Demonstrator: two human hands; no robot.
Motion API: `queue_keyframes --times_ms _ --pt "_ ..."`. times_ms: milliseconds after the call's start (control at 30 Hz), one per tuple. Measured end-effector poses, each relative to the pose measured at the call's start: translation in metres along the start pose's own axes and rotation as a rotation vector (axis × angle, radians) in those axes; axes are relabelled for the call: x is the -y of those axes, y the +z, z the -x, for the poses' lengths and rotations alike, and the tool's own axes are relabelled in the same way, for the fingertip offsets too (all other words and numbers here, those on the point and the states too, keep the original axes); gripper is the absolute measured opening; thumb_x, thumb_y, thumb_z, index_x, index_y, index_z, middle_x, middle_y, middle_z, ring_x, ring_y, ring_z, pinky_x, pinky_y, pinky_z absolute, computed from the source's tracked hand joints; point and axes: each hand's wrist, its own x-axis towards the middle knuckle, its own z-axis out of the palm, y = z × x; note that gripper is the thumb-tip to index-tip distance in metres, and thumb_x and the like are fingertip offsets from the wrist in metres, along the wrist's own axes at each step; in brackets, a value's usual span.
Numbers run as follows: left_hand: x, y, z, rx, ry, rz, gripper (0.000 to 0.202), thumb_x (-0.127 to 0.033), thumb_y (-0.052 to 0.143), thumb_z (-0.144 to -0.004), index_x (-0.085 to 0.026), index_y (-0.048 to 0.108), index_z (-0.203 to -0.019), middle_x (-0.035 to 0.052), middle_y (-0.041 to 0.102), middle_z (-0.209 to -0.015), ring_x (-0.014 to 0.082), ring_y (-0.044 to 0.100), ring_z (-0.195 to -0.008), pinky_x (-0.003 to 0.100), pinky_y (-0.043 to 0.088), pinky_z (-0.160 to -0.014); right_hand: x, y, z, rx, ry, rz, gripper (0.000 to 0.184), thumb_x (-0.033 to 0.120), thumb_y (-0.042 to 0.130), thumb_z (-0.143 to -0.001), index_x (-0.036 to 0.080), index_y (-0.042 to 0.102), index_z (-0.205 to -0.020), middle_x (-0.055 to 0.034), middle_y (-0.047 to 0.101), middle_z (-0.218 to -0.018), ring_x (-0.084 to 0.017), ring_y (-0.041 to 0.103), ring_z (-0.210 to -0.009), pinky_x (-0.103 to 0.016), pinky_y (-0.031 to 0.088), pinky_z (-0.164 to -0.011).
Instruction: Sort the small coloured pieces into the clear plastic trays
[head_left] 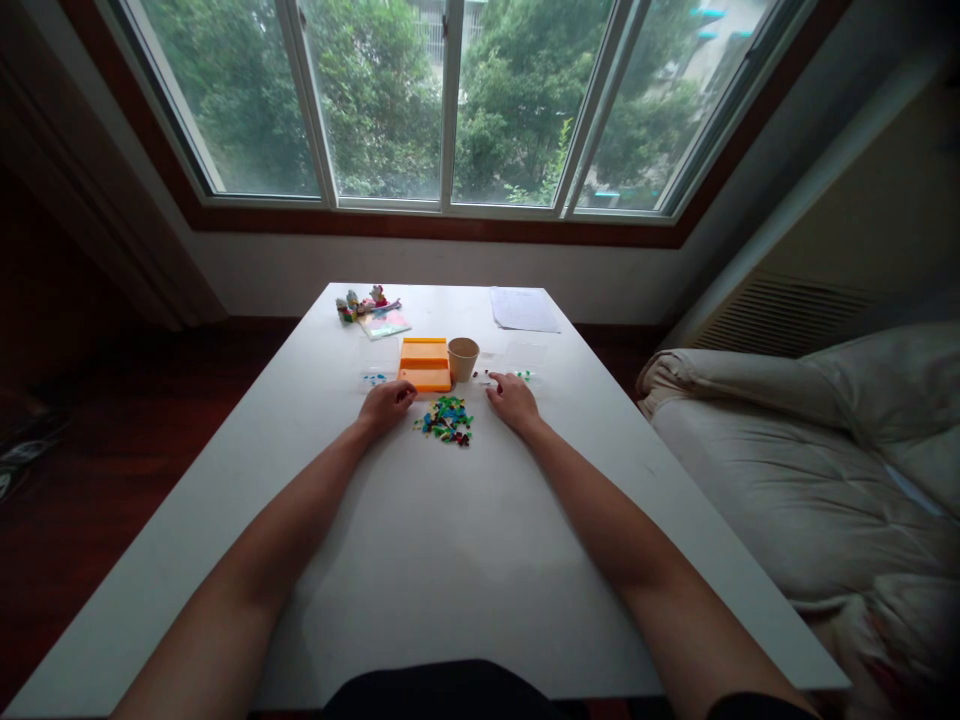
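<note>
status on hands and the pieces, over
Left hand curled beside orange box, hold unclear. Right hand open, flat on table. Pile of pieces between them, untouched. Nothing blocking it.

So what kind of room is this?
Probably a room in someone's home, perhaps a living room. A wide window looks out on trees, what looks like a padded couch sits beside the white table, and a pile of small coloured toy bricks lies on it.
</note>
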Motion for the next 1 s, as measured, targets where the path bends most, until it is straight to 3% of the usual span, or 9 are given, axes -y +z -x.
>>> queue_keyframes --times_ms 467,700,1000 --pt "0.001 0.0 0.0 0.005 0.005 0.016 0.022 -0.031 0.055 -0.086 -0.022 0.074 -0.091 0.0031 0.069 -0.075 0.0173 0.059 -0.067 0.028 0.039 -0.064 -0.001 0.001 0.003 -0.026 0.019 0.014 0.024 0.026 0.057 -0.089 0.021 0.068 -0.11 -0.0074 0.064 -0.095 -0.023 0.056 -0.093 -0.035 0.043 -0.09" --pt "-0.002 -0.002 0.001 0.003 0.006 0.011 0.023 -0.033 0.054 -0.087 -0.022 0.073 -0.091 0.0034 0.069 -0.075 0.0176 0.059 -0.067 0.028 0.039 -0.064 0.007 -0.003 0.006 -0.07 -0.005 -0.025 0.023 0.025 0.055 -0.091 0.021 0.067 -0.109 -0.0074 0.065 -0.094 -0.022 0.057 -0.09 -0.034 0.042 -0.086" --pt "0.001 0.001 -0.001 0.026 -0.003 0.008 0.024 -0.032 0.053 -0.087 -0.021 0.073 -0.093 0.0033 0.07 -0.079 0.0169 0.059 -0.069 0.027 0.04 -0.065 0.008 0.0 0.007 -0.014 -0.008 0.017 0.023 0.026 0.058 -0.091 0.021 0.066 -0.112 -0.0055 0.065 -0.092 -0.021 0.056 -0.089 -0.031 0.042 -0.083"
